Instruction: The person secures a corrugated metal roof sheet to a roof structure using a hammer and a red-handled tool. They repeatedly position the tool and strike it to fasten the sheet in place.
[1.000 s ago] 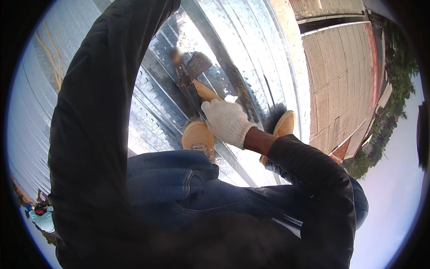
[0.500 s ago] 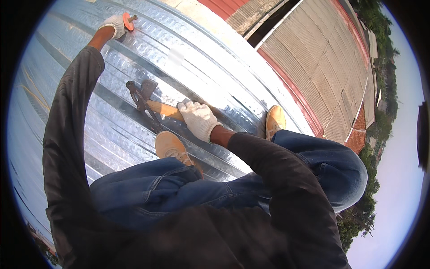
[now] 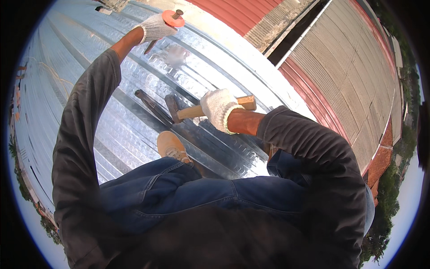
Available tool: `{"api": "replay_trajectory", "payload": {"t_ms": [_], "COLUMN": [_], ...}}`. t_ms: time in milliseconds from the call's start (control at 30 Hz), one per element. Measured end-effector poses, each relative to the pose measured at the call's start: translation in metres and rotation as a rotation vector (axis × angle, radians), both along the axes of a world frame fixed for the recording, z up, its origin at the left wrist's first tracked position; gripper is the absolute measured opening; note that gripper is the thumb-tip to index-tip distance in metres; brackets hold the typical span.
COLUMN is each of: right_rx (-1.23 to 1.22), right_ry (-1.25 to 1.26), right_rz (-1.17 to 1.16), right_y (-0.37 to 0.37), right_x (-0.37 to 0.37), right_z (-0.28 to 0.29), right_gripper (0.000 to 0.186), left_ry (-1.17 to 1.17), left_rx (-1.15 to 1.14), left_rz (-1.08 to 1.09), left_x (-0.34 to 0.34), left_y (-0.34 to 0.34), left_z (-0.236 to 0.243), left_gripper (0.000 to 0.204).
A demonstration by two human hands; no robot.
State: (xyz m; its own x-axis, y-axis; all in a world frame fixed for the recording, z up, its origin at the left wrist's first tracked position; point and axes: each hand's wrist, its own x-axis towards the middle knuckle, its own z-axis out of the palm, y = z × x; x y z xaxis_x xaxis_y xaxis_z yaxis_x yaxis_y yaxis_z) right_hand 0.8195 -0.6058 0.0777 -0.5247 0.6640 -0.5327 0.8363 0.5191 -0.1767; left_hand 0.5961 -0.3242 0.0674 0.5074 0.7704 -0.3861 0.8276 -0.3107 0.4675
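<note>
I crouch on a shiny corrugated metal roof sheet (image 3: 134, 134). My right hand (image 3: 218, 109), in a white knit glove, grips the wooden handle of a hammer (image 3: 184, 110) whose dark steel head hangs just above the ribs. My left hand (image 3: 154, 28), also gloved, is stretched far out to the upper left. It pinches a roofing nail with a round orange washer (image 3: 173, 18) upright on the sheet. My tan shoe (image 3: 171, 146) rests on the metal below the hammer.
Beyond the sheet's far edge lie a red roof (image 3: 242, 13) and a grey ribbed roof (image 3: 349, 71) of neighbouring buildings. Trees (image 3: 389, 215) and ground show far below at the right rim. My blue-jeaned knees fill the lower middle.
My left arm has reached farther out with the orange-washered nail. The hammer in my right hand has lifted and shifted right; my view has swung toward the neighbouring roofs.
</note>
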Motion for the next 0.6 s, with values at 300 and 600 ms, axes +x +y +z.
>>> {"api": "replay_trajectory", "payload": {"t_ms": [300, 600], "right_rx": [-0.14, -0.306], "right_ry": [0.056, 0.177], "right_rz": [0.11, 0.108], "right_y": [0.001, -0.023], "right_x": [0.035, 0.033], "right_z": [-0.035, -0.036], "right_gripper": [0.028, 0.028], "left_ry": [-0.505, -0.666], "left_rx": [-0.336, -0.53], "left_rz": [0.09, 0.546], "left_x": [0.071, 0.062], "left_y": [-0.079, -0.127], "left_z": [0.027, 0.006], "left_gripper": [0.036, 0.025]}}
